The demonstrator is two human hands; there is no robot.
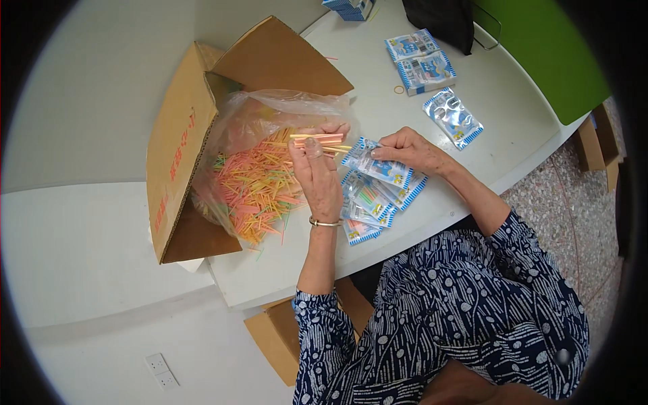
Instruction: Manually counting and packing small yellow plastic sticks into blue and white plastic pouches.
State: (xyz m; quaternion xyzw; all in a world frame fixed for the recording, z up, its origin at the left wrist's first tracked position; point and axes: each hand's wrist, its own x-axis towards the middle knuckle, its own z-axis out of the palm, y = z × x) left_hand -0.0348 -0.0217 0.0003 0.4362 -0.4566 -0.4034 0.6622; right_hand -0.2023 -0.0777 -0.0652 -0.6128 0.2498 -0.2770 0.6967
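Note:
My left hand [320,182] is closed around a small bundle of thin pink and yellow sticks [325,140], its thumb lying across them. The sticks point right, their ends close to the edge of a blue-and-white plastic packet [379,166]. Pinching that packet between thumb and fingers is my right hand [417,152]. Whether any stick ends are inside the packet, I cannot tell. Below it lie several similar packets [368,199] in an overlapping pile, some with coloured sticks showing through. A heap of loose pink, yellow and green sticks [253,185] is left of my left hand.
The heap spills from a clear plastic bag [270,104] in a cardboard box [179,158] tipped on its side on the white table [270,277]. Flat packet stacks [426,71], a single packet [453,118], a rubber band [399,89] and a black bag [442,20] sit farther back.

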